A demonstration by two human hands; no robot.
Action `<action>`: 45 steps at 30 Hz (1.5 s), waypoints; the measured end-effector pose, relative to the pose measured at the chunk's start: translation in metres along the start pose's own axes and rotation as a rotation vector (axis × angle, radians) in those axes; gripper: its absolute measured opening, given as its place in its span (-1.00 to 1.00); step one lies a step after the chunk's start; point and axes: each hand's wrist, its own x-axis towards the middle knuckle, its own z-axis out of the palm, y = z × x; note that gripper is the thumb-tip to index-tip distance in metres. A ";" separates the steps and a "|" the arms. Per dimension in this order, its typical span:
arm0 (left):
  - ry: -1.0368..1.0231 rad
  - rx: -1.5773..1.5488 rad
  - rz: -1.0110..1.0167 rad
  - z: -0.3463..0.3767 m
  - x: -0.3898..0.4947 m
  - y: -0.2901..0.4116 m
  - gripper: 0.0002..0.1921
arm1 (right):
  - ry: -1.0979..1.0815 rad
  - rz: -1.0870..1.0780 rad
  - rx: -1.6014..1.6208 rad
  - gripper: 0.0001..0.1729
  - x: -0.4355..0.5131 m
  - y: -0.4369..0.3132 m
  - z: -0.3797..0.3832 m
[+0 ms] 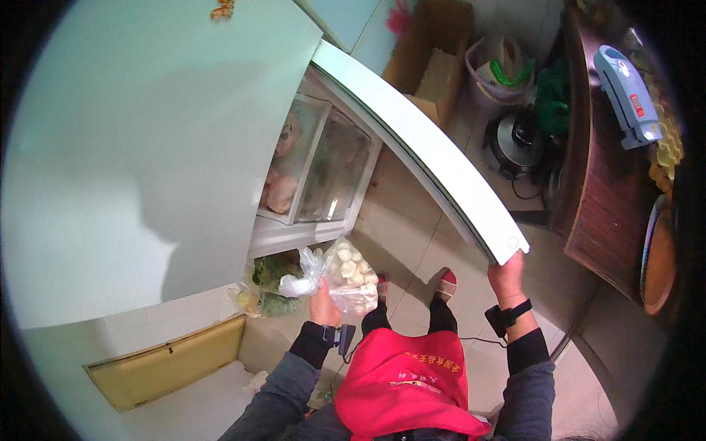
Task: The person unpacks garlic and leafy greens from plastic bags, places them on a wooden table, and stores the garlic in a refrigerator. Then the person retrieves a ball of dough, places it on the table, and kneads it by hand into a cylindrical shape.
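My left hand (325, 305) grips the gathered plastic of a clear bag of whitish, roundish food pieces (356, 270). Just left of it is another clear bag with leafy greens (276, 278); whether that hand also holds it, I cannot tell. My right hand (506, 278) is on the near end of the open white refrigerator door (419, 132), its fingers partly hidden behind the edge. Between the door and the cabinet, clear-fronted freezer drawers (336, 165) show, with wrapped pinkish food (282, 193) inside.
The pale refrigerator side (138, 165) fills the left. At the right stands a dark wooden table (612, 204) bearing a blue appliance (629, 96). Behind the door are a cardboard box (436, 82), a bucket (496, 88) and a lidded electric cooker (513, 138). A yellowish panel (171, 361) lies lower left.
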 end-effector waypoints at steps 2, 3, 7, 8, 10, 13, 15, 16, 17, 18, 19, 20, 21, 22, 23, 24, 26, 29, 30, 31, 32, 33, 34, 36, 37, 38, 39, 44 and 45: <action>-0.038 -0.013 0.007 0.008 0.006 0.002 -0.42 | 0.108 -0.030 -0.076 -0.62 0.000 0.014 0.004; -0.003 -0.003 -0.025 0.007 0.012 0.000 -0.43 | 0.142 0.061 -0.107 -0.61 -0.003 0.019 0.006; -0.005 -0.019 -0.020 -0.014 0.047 -0.017 -0.46 | 0.156 0.301 -0.063 -0.47 -0.005 0.049 0.008; -0.003 -0.031 -0.013 -0.020 0.056 -0.022 -0.47 | 0.222 0.183 -0.129 -0.49 -0.004 0.056 0.004; -0.083 0.282 0.122 -0.037 0.064 -0.033 -0.50 | 0.179 0.183 -0.176 -0.60 -0.009 0.067 -0.006; -0.047 0.210 0.018 -0.043 0.080 -0.039 -0.53 | 0.274 0.262 -0.117 -0.75 -0.008 0.086 -0.007; -0.035 0.088 -0.044 -0.042 0.088 -0.037 -0.54 | 0.276 0.565 -0.082 -0.78 -0.009 0.100 0.005; -0.062 0.081 -0.023 -0.041 0.088 -0.036 -0.54 | 0.315 0.645 -0.061 -0.78 -0.010 0.109 0.015; -0.027 0.086 -0.024 -0.043 0.092 -0.033 -0.54 | 0.370 0.720 -0.036 -0.79 -0.016 0.114 0.026; -0.023 0.137 -0.007 -0.044 0.091 -0.034 -0.55 | 0.666 0.469 0.290 -0.70 -0.014 0.123 0.057; 0.009 0.208 -0.024 -0.046 0.094 -0.034 -0.55 | 0.750 0.525 0.471 -0.68 -0.015 0.133 0.082; 0.036 0.268 -0.017 -0.052 0.094 -0.033 -0.56 | 0.839 0.585 0.655 -0.66 -0.016 0.142 0.107; 0.067 0.331 -0.011 -0.056 0.097 -0.033 -0.56 | 0.824 0.590 0.708 -0.67 -0.018 0.149 0.137; 0.084 0.383 0.035 -0.062 0.100 -0.034 -0.55 | 0.755 0.628 0.636 -0.68 -0.018 0.155 0.166; 0.102 0.437 0.082 -0.066 0.102 -0.034 -0.54 | 0.680 0.673 0.701 -0.69 -0.017 0.159 0.193; 0.115 0.491 0.126 -0.072 0.104 -0.034 -0.52 | 0.653 0.753 0.989 -0.69 -0.017 0.160 0.224; 0.143 0.596 0.210 -0.076 0.106 -0.034 -0.50 | 0.537 0.896 1.403 -0.70 -0.010 0.153 0.286; 0.169 0.718 0.171 -0.074 0.102 -0.031 -0.58 | 0.000 0.842 1.240 -0.71 0.014 0.120 0.382; 0.174 0.893 0.175 -0.075 0.097 -0.028 -0.59 | -0.179 0.769 1.166 -0.72 0.023 0.105 0.411; 0.254 1.004 0.090 -0.076 0.094 -0.027 -0.57 | -0.292 0.700 1.252 -0.71 0.029 0.087 0.439; 0.335 1.115 0.011 -0.077 0.089 -0.027 -0.55 | -0.402 0.690 1.243 -0.71 0.035 0.069 0.467; 0.387 1.230 0.010 -0.081 0.087 -0.030 -0.53 | -0.482 0.570 1.255 -0.68 0.042 0.050 0.494; 0.175 1.689 0.042 -0.085 0.087 -0.025 -0.52 | -0.547 0.559 1.187 -0.64 0.048 0.032 0.521; -0.013 2.009 0.163 -0.104 0.087 -0.030 -0.50 | -0.556 0.463 1.170 -0.56 0.053 -0.006 0.578; 0.035 1.933 0.038 -0.112 0.086 -0.033 -0.50 | -0.600 0.504 1.174 -0.55 0.057 -0.022 0.603; 0.024 1.846 0.109 -0.119 0.084 -0.036 -0.50 | -0.564 0.382 1.222 -0.55 0.060 -0.036 0.628; 0.043 1.791 0.088 -0.125 0.082 -0.040 -0.50 | -0.569 0.450 1.277 -0.56 0.058 -0.046 0.644; 0.087 1.690 0.067 -0.138 0.075 -0.047 -0.50 | -0.432 0.646 1.490 -0.63 0.063 -0.085 0.685; 0.092 1.679 0.069 -0.139 0.075 -0.048 -0.50 | -0.411 0.536 1.431 -0.63 0.066 -0.086 0.684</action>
